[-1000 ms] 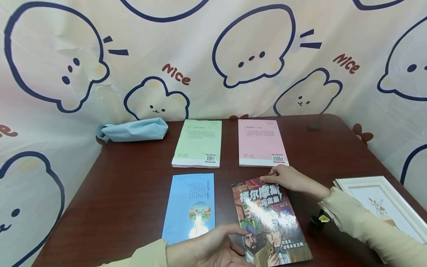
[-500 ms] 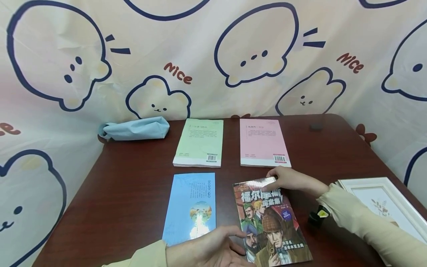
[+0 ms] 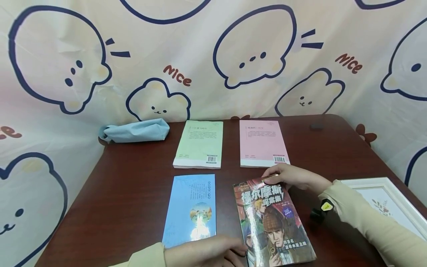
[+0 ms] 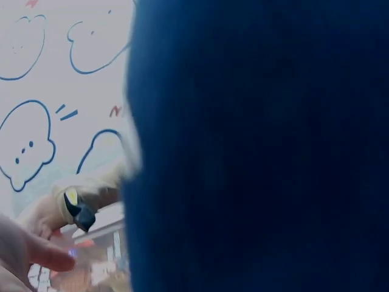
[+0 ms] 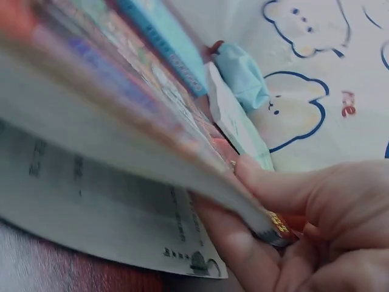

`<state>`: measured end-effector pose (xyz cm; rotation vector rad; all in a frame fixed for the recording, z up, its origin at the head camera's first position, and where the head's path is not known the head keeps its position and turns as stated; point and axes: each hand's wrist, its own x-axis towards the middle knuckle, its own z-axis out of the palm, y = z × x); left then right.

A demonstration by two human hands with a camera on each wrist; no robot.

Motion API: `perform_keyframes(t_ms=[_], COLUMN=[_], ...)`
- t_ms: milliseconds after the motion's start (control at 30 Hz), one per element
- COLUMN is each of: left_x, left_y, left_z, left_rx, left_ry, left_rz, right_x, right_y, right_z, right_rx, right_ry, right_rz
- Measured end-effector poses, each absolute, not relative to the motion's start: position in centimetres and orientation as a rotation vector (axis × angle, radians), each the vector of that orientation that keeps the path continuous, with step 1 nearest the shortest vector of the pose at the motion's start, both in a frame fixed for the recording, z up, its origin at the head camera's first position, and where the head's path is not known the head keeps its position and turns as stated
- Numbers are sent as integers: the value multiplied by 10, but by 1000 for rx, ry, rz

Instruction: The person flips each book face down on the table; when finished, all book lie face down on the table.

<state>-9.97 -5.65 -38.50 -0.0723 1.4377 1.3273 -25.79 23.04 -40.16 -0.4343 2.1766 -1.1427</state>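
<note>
A glossy illustrated book (image 3: 283, 218), with a pipe-smoking man in a cap on its cover, lies at the front right of the table. My right hand (image 3: 295, 177) pinches its top edge, thumb on the cover and fingers underneath. Seen from the right wrist, that edge is raised and a printed page or back cover (image 5: 109, 213) hangs apart below the rest. Beside the book's lower left edge is my left hand (image 3: 208, 252), its fingers relaxed; whether they touch the book is unclear. A dark blue blur (image 4: 261, 146) hides most of the left wrist view.
A blue book (image 3: 181, 207) lies left of the illustrated one. Behind are a green book (image 3: 200, 144), a pink book (image 3: 261, 144) and a light blue pouch (image 3: 136, 131). At right, a white picture frame (image 3: 370, 182) is partly behind my right sleeve.
My left hand has slid slightly down, its thumb drawing back from the cover toward the book's left edge. The right hand keeps its pinch while the book shifts slightly and the glare on it changes.
</note>
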Motion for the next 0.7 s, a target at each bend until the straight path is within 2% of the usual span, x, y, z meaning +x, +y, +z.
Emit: perform_keyframes(t_ms=[267, 700], left_x=[-101, -101], left_y=[-63, -67], left_z=[-397, -406], left_rx=[130, 84], left_ry=[1480, 1358], left_rz=[1341, 1496], right_x=[-263, -263], right_y=[238, 231], right_z=[-406, -404], right_rx=[-242, -199], right_ry=[2059, 2187], right_rz=[-1289, -1277])
